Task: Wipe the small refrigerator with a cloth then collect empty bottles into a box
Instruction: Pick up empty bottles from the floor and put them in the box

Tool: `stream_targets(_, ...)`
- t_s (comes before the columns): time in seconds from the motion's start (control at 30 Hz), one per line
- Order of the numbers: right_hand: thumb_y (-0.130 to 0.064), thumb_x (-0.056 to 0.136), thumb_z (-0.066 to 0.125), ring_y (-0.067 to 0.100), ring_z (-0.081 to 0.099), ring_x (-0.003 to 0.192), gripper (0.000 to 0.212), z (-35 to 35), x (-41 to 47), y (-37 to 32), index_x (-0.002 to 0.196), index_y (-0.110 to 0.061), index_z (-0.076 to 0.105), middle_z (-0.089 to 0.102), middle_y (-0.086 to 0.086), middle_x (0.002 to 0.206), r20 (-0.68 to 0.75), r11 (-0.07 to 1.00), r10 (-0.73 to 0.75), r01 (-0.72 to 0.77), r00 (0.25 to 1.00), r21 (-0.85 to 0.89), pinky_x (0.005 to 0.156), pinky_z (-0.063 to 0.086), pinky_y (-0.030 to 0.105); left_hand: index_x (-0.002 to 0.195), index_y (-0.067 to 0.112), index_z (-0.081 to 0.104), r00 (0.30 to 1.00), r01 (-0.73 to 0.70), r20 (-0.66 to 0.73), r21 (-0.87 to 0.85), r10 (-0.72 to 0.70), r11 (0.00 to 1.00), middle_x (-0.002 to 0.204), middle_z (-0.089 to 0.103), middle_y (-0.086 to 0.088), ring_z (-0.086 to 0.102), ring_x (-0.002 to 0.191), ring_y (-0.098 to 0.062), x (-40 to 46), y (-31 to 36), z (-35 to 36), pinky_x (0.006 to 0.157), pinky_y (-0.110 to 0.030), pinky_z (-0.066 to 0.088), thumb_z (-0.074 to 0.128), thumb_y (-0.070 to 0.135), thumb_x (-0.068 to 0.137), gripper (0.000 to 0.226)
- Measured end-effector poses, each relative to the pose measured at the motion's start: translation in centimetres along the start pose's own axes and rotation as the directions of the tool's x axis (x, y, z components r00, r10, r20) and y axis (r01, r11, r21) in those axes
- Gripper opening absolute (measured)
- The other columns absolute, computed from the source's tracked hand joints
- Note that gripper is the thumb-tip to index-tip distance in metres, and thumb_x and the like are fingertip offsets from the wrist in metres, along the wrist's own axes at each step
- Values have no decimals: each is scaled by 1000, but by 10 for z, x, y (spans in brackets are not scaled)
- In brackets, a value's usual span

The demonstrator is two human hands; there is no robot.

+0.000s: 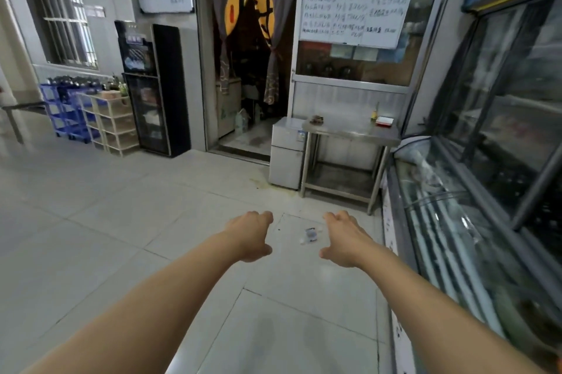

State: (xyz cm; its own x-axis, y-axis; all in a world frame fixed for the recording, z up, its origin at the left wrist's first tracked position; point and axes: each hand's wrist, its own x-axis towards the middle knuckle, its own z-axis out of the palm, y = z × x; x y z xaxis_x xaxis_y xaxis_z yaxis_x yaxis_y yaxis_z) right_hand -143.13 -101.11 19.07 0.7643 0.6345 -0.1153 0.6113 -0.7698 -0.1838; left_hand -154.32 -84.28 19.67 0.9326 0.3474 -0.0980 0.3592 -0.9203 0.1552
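a: where r the hands?
b: both arms stretched fwd over the tiled floor (121, 221). left hand (251, 235) and right hand (342, 240) side by side, well apart, fingers loosely curled, thumbs out, holding nothing.
a: fridge?
b: small refrigerator (286, 151), silver-white, two doors, stands ahead against the wall, just beside the steel table (349, 129), touching or nearly, can't tell. right of the curtained doorway (246, 54).
a: bottles?
b: one crushed clear plastic bottle (310, 235) w/ blue label lying on the floor between the hands, nearer the right. dark bottles (73, 80) on blue crates (64, 109) far left by the window.
a: cloth? box?
b: can't pick either out. glass display cooler (486, 191) runs along the right.
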Motion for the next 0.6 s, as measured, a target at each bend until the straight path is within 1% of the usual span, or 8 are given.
stream_targets(0.13,-31,86,62,29,29,131,70,-5,73,-1,142,-15,24,25,9,143,-1,998,65,-65,998,27,103,37,39,138,18,31,998,-57,35,0,57,998,133,47,-9,49,118,-28,85,-26,-11,92,-36,42,59,33,88,60)
stream_targets(0.33,-31,83,63,28,30,131,70,0,185,20,141,-15,27,29,10,141,22,988,153,-154,988,33,102,37,39,139,20,31,987,-120,107,12,118,993,133,47,-6,49,118,-26,208,-50,0,90,-35,43,59,34,88,60)
stream_targets(0.43,-33,84,63,29,31,131,70,4,253,36,141,-15,26,28,10,141,37,984,172,-174,984,44,101,38,39,138,21,32,985,-123,127,22,119,992,132,47,-4,50,117,-24,278,-62,5,87,-33,43,59,35,87,59)
stream_targets(0.53,-36,84,63,29,32,129,69,4,329,55,140,-14,28,29,10,139,51,980,177,-180,983,80,100,38,39,138,22,32,983,-109,151,21,104,994,133,47,-4,50,118,-24,353,-73,10,91,-35,45,59,36,87,59)
stream_targets(0.6,-34,85,62,30,34,127,67,2,377,68,139,-14,29,29,10,139,68,977,187,-193,980,90,99,39,39,138,22,31,980,-92,177,27,86,995,134,46,-4,50,118,-24,402,-79,10,92,-36,46,58,36,87,59)
